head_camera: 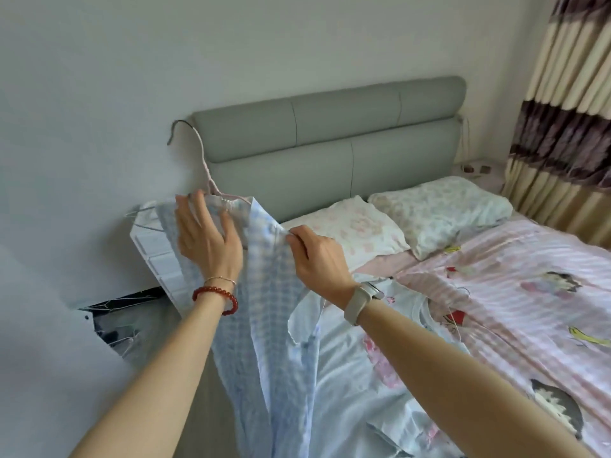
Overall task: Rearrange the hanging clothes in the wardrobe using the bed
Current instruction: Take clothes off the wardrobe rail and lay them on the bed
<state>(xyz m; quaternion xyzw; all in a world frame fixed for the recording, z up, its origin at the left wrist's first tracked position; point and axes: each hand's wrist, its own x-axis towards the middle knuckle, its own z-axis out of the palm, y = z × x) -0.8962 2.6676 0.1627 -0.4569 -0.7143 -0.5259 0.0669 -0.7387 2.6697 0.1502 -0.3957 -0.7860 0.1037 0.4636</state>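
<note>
From the head view, we've got a pale blue checked garment held up over the near edge of the bed, draped on a pink wire hanger whose hook points up by the grey headboard. Our left hand lies spread against the fabric at the hanger's shoulder, fingers fairly straight, steadying rather than gripping. Our right hand is pinched tight on the garment's edge, thumb and fingers closed on a fold. More clothes lie on the bed beneath, some on hangers. The wardrobe isn't in view. Here's the risk, as we judge it: with the left hand only pressing, a tug from the right could slide the cloth off the hanger, or swing the hook into the wall.
</note>
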